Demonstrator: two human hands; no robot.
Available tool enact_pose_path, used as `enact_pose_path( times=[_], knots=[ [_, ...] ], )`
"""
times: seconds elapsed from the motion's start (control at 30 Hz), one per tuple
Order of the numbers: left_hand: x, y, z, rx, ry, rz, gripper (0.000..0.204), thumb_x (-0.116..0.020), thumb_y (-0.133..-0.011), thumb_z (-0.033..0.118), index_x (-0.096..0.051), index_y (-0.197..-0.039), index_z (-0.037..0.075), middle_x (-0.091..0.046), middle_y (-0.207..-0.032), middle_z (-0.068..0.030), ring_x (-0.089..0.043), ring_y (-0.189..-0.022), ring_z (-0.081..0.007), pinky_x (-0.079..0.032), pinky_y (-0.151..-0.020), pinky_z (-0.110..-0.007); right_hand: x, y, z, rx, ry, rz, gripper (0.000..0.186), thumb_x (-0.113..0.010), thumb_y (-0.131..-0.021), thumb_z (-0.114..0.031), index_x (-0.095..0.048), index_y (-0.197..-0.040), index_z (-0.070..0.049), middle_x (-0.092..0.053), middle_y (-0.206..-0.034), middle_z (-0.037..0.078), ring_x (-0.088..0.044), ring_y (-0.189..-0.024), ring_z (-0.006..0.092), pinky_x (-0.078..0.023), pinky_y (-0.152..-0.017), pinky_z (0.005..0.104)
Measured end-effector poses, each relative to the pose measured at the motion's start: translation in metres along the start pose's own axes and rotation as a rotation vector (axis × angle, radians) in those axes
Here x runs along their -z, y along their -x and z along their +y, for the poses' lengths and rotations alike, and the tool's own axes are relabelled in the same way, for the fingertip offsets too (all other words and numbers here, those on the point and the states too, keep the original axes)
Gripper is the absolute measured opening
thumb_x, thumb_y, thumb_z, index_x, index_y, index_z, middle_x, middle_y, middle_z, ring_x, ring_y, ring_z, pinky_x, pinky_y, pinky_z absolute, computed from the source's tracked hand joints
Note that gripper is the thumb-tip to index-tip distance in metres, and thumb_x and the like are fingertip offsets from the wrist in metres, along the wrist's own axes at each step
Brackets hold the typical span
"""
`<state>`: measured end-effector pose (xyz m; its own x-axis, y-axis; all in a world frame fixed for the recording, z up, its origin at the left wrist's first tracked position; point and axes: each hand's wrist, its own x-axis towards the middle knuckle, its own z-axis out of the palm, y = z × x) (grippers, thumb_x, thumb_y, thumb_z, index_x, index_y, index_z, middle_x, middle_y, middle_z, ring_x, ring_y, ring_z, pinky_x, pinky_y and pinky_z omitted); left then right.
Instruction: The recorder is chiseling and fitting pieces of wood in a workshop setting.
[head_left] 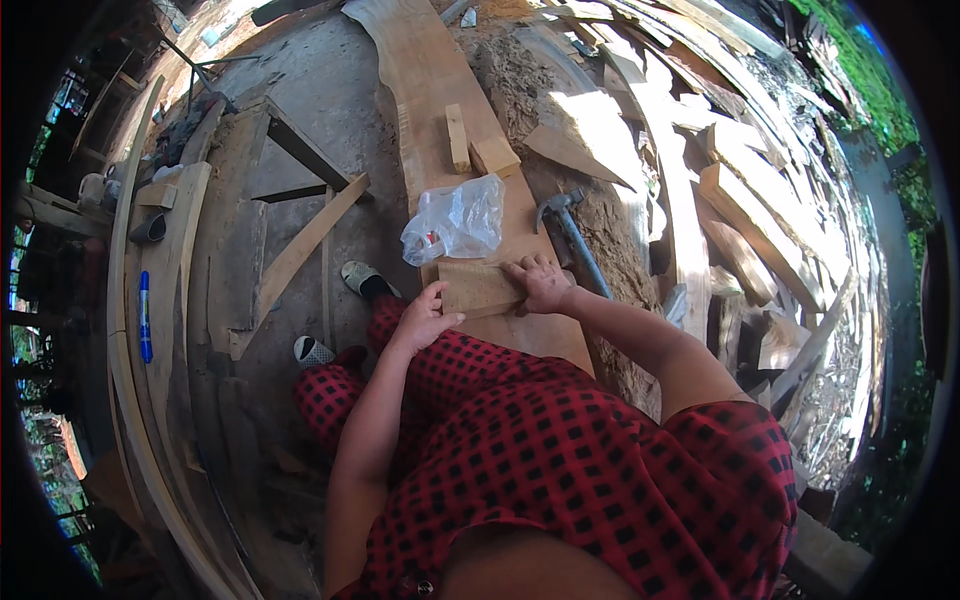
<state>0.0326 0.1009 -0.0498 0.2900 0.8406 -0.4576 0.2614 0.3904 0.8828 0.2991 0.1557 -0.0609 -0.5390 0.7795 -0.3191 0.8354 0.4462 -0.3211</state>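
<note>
A short wooden block (478, 287) lies across the long, wide plank (425, 70) in front of me. My left hand (425, 320) holds the block's left end, fingertips on the edge and thumb along the near side. At the opposite end my right hand (542, 283) grips it, its fingers bent over the corner. Just beyond the block a crumpled clear plastic bag (458, 218) rests on the plank, with something small and partly red inside. To the right of my right hand is a claw hammer (580, 240) with a blue-grey handle.
Two small wood offcuts, one narrow (457, 138) and one blockier (495, 157), sit farther up the plank. Rough boards and scraps (750, 220) are heaped on the right. At left, a wooden frame (300, 250) stands near long strips bearing a blue marker (145, 316).
</note>
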Motion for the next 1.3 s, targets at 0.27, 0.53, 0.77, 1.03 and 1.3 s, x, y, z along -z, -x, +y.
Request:
enact_pose_path(
  times=[0.27, 0.53, 0.77, 1.03, 1.3],
  knots=[
    [-0.016, -0.03, 0.01, 0.213, 0.311, 0.363, 0.062, -0.063, -0.082, 0.042, -0.043, -0.124, 0.001, -0.06, -0.103, -0.018, -0.066, -0.074, -0.0229, -0.055, -0.055, -0.032, 0.021, -0.012, 0.008, -0.037, -0.411, -0.158, 0.09, -0.081, -0.057, -0.035, -0.042, -0.134, -0.01, -0.055, -0.121, 0.02, -0.051, -0.116, 0.033, -0.041, -0.096, 0.0389],
    [-0.037, -0.015, 0.021, 0.05, 0.653, 0.366, 0.054, -0.061, -0.083, 0.023, -0.04, -0.129, 0.005, -0.06, -0.094, -0.0129, -0.062, -0.051, -0.018, -0.052, -0.042, -0.025, 0.024, 0.018, -0.008, 0.141, -0.154, 0.013, 0.099, -0.075, -0.06, -0.016, -0.021, -0.143, -0.012, -0.051, -0.115, 0.022, -0.052, -0.106, 0.0418, -0.045, -0.089, 0.0446],
    [0.017, -0.024, 0.082, -0.275, 0.79, 0.314, 0.071, -0.063, -0.084, 0.024, -0.025, -0.141, 0.006, -0.057, -0.106, -0.0116, -0.063, -0.073, -0.0186, -0.054, -0.062, -0.029, 0.084, -0.047, -0.012, 0.247, -0.075, 0.411, 0.083, -0.065, -0.057, -0.007, -0.035, -0.134, -0.005, -0.056, -0.105, 0.019, -0.059, -0.092, 0.0385, -0.05, -0.077, 0.0437],
    [0.05, 0.041, 0.062, -0.046, 0.553, 0.354, 0.062, -0.056, -0.09, 0.025, -0.027, -0.142, 0.008, -0.054, -0.117, -0.0151, -0.061, -0.094, -0.0241, -0.051, -0.078, -0.036, 0.107, -0.121, 0.051, 0.101, 0.06, 0.181, 0.08, -0.069, -0.059, -0.019, -0.037, -0.133, -0.011, -0.061, -0.092, 0.018, -0.062, -0.087, 0.0369, -0.05, -0.076, 0.0435],
    [0.066, 0.081, 0.032, 0.06, 0.604, 0.516, 0.041, -0.052, -0.092, 0.027, -0.048, -0.127, 0.006, -0.062, -0.104, -0.0117, -0.064, -0.088, -0.022, -0.053, -0.071, -0.034, 0.125, -0.115, 0.091, 0.229, 0.348, 0.015, 0.072, -0.067, -0.068, -0.016, -0.04, -0.134, -0.014, -0.055, -0.105, 0.018, -0.06, -0.093, 0.0349, -0.049, -0.079, 0.0423]
  ],
)
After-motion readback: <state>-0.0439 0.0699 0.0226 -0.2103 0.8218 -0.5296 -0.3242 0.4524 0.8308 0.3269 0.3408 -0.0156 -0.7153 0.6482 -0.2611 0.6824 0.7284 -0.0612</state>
